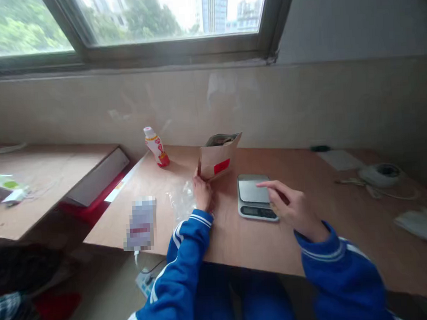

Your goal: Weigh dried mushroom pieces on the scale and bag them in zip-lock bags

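Observation:
A brown kraft paper bag with a red label stands at the back of the table, its top gaping. My left hand grips the bag at its lower left edge, with the fingers partly hidden. To the right of the bag lies a white kitchen scale with a silver plate and a dark display. Over the plate's right side, my right hand points its index finger, the other fingers curled and nothing visible in them. Whether the fingertip touches the plate I cannot tell.
Crumpled clear plastic lies by my left wrist. A red-and-white bottle stands back left, and a pixelated phone on a white cable lies front left. On the right are a white round device, paper and a whitish bundle.

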Available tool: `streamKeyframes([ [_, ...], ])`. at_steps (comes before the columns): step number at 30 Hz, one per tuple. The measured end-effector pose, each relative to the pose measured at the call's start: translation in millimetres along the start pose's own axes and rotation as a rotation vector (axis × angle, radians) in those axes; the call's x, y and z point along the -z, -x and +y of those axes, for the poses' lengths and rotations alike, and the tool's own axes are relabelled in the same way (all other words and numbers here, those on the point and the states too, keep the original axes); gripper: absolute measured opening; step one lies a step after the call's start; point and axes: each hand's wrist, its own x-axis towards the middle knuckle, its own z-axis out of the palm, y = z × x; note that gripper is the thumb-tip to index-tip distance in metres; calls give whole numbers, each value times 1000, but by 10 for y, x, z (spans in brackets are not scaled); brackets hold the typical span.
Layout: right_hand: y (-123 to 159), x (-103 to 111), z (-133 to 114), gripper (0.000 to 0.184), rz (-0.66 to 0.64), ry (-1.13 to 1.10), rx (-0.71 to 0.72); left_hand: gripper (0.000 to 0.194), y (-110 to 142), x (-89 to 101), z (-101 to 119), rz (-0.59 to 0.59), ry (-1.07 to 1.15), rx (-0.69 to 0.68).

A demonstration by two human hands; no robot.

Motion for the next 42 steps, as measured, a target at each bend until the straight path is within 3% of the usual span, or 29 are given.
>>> streamKeyframes([
  [9, 190, 33, 468, 34, -99, 110, -116, 59, -12, -41, -11, 46, 62, 7],
  [15, 301, -119, 737, 36, -239, 170, -178, 61, -18, -89, -58, 72, 83, -8],
  [19, 391, -249, 847, 37, -267, 197, -209, 60, -22, -90, -63, 71, 64, -23],
  [33, 505, -431, 884, 32, -202, 257, -219, 61, -23, -54, -31, 49, 60, 4],
  [42, 408, -449, 804, 51, -93, 62, -299, 55, -23, -62, -45, 53, 68, -21],
])
